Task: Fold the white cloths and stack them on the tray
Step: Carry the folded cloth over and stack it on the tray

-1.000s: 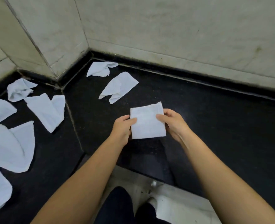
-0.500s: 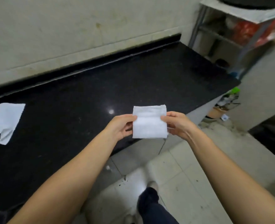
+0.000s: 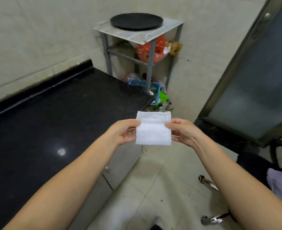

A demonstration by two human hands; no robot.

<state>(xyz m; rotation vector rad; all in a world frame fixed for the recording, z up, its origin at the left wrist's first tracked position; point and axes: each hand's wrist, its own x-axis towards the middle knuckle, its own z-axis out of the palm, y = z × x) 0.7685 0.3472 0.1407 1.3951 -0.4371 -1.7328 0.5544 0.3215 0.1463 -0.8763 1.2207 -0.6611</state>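
Note:
A folded white cloth (image 3: pixel 153 128), a small square, hangs in the air between my hands, past the right end of the black counter (image 3: pixel 54 123). My left hand (image 3: pixel 122 131) pinches its left edge and my right hand (image 3: pixel 181 131) pinches its right edge. A round black tray (image 3: pixel 136 21) lies on top of a grey metal rack (image 3: pixel 166 27) against the wall, beyond the cloth and higher up. Nothing lies on the tray. No other white cloths are in view.
The rack's lower shelves hold an orange bag (image 3: pixel 156 48) and a blue basket (image 3: pixel 143 83) with clutter. A frosted glass door (image 3: pixel 259 80) stands at the right. A black chair (image 3: pixel 269 166) with chrome legs is at the lower right on the tiled floor.
The view has swung right along the counter: the loose cloths at the left have left the frame and the rack with the tray has come fully into view. Both hands keep holding the folded cloth.

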